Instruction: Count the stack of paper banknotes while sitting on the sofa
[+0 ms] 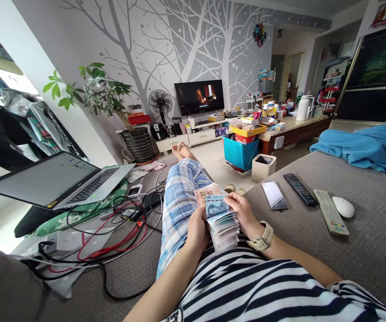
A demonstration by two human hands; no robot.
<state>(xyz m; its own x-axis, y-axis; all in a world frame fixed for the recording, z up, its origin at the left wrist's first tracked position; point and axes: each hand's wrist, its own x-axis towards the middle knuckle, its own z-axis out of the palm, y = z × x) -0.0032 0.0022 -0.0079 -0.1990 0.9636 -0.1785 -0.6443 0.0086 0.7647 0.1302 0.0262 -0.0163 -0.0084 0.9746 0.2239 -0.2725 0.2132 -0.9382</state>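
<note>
A thick stack of banknotes (222,226) rests over my lap, above plaid trousers and a striped shirt. My left hand (197,229) is closed round the stack's left side from below. My right hand (243,211), with a pale watch on its wrist, pinches the top bluish note at its right edge. A pinkish note (203,193) fans out behind the blue one. My legs stretch ahead along the grey sofa (364,250).
An open laptop (58,179) sits to the left above a tangle of cables (112,232). On the sofa at right lie a phone (274,195), two remotes (299,189) (330,211) and a white mouse (343,207). A blue blanket (364,145) is beyond; a television stands at the far wall.
</note>
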